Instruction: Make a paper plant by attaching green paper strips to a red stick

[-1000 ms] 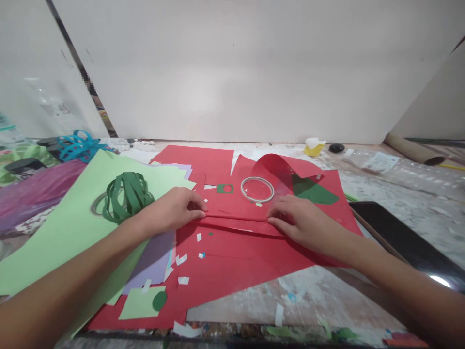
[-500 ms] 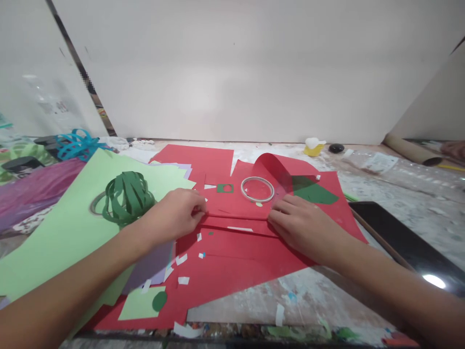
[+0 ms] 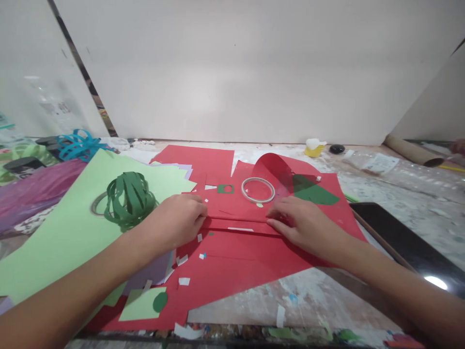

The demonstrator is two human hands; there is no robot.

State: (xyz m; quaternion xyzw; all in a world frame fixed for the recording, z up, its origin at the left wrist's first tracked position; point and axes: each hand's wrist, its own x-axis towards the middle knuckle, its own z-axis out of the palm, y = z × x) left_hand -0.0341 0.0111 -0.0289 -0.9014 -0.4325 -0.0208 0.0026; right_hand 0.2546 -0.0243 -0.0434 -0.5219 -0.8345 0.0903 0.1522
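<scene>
A folded red paper strip (image 3: 225,224) stretches between both hands, just above larger red sheets (image 3: 232,276). My left hand (image 3: 179,218) has curled fingers closed at its left end. At the right end, the thumb and fingers of my right hand (image 3: 300,220) pinch the strip. A thin white piece (image 3: 240,229) lies along its middle. Beyond the strip rests a tape ring (image 3: 254,201), with a small green square (image 3: 220,189) to its left, cut with a round hole. Left of my left hand, a dark green paper-strip ball (image 3: 132,196) sits on light green paper (image 3: 54,242).
A phone (image 3: 395,232) lies on the right, with a clear plastic bottle (image 3: 410,174) and cardboard tube (image 3: 414,150) behind. Paper scraps dot the red sheets. Blue paper loops (image 3: 80,145) and pink material (image 3: 47,189) are far left. A white wall (image 3: 232,72) closes the back.
My right hand's fingers have shifted slightly and its thumb now shows against the strip. My left hand has turned a little, lower and nearer. The strip stays nearly in place.
</scene>
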